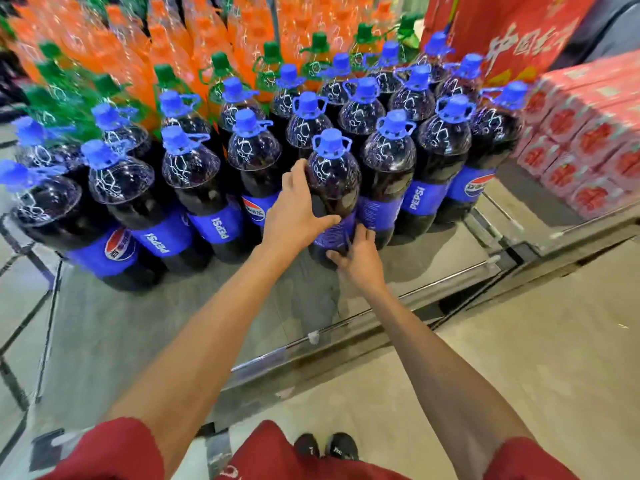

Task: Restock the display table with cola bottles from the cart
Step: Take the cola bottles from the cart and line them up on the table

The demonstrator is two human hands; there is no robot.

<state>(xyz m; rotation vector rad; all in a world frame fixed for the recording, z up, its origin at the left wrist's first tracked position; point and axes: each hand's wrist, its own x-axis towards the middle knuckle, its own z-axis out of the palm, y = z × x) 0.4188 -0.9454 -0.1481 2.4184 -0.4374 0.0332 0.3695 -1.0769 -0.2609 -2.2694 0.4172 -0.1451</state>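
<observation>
our left grip [298, 209] and right grip [360, 252] clasp a dark cola bottle [332, 174] on the table [138, 323]. neighbours [440, 161] at three o'clock read pepsi.

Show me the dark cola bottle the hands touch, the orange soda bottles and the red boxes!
Dark blue-capped plastic cola bottle [333, 176]: head view, upper body.
Orange plastic soda bottles [207, 36]: head view, one bottle's neck.
Red cardboard boxes [588, 135]: head view, one box's face.

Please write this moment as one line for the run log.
left hand: grips cola bottle side | right hand: grips its lower part | cola bottle: upright on display table, front row
</observation>
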